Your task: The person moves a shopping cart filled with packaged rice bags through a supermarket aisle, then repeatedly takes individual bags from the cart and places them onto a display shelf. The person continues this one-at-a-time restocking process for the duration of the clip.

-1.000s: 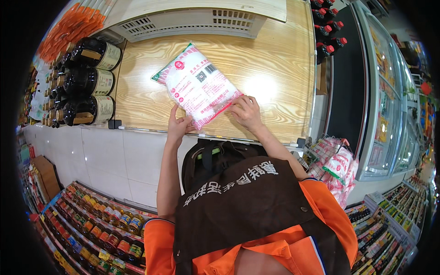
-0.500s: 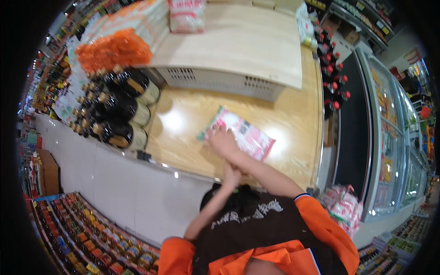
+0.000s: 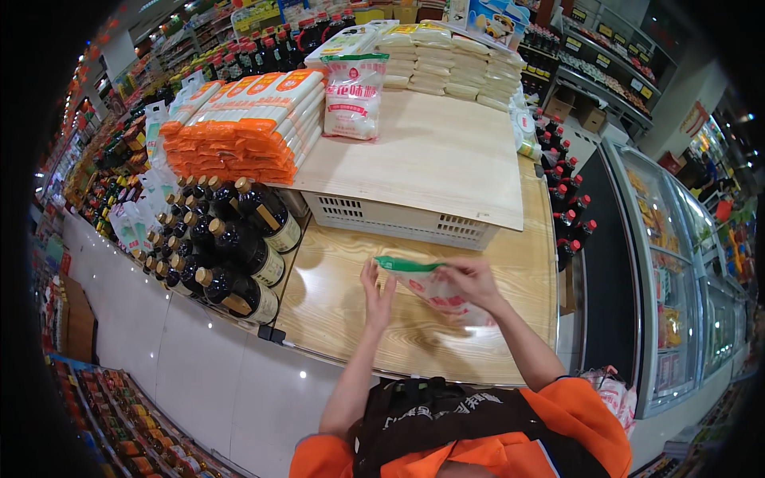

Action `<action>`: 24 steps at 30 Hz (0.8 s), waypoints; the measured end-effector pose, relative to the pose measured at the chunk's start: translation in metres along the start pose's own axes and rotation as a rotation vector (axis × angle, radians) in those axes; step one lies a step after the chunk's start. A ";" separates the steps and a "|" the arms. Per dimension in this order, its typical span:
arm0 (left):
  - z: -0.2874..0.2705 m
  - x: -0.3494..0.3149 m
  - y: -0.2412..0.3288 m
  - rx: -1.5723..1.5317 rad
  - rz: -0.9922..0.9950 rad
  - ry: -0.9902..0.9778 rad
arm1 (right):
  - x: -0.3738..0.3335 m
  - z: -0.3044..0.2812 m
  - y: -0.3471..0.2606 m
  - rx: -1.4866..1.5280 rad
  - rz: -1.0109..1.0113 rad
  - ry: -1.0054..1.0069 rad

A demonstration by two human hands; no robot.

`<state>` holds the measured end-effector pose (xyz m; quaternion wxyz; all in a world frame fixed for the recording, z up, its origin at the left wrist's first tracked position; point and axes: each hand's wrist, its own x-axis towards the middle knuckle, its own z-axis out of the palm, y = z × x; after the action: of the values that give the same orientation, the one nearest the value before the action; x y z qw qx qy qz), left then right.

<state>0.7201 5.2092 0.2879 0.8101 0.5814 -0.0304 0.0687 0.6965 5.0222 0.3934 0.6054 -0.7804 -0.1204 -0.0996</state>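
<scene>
On the counter (image 3: 323,307), head view: we see the white-and-pink bag (image 3: 442,295) tilted between the hands, its green top edge toward the left; blur hides whether its lower end bears on the wood.
Right hand (image 3: 472,283): fingers closed on the bag's green edge.
Left hand (image 3: 377,296): fingers parted at the opposite corner; we cannot tell whether they touch.
Bag handling: we judge the step to be gripping and turning the bag by its top.
Next grip: this seems to call for a firm hold on both corners, with the lower end supported, as the filling may sag.
White crate (image 3: 398,225): just behind the bag, under a pale board (image 3: 434,151), limiting reach forward.
Upright bag (image 3: 351,103): on the board, beside orange-ended packets (image 3: 231,147).
Dark bottles (image 3: 243,255): left of the work space, which we would keep the left elbow clear of.
Red-capped bottles (image 3: 570,215): beyond the counter's right edge.
</scene>
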 end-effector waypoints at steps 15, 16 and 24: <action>0.027 0.116 0.095 0.306 0.055 -0.158 | 0.055 0.009 0.026 0.281 0.119 0.298; 0.042 0.142 0.123 0.185 0.221 -0.183 | 0.085 0.008 0.009 0.275 0.040 0.352; 0.062 0.358 0.285 0.732 0.538 0.034 | 0.340 0.053 -0.056 0.642 -0.201 0.398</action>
<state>1.0346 5.2674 0.6218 0.5051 0.7998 -0.1408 0.2923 1.0028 5.1099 0.5345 0.8174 -0.5013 -0.1016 -0.2649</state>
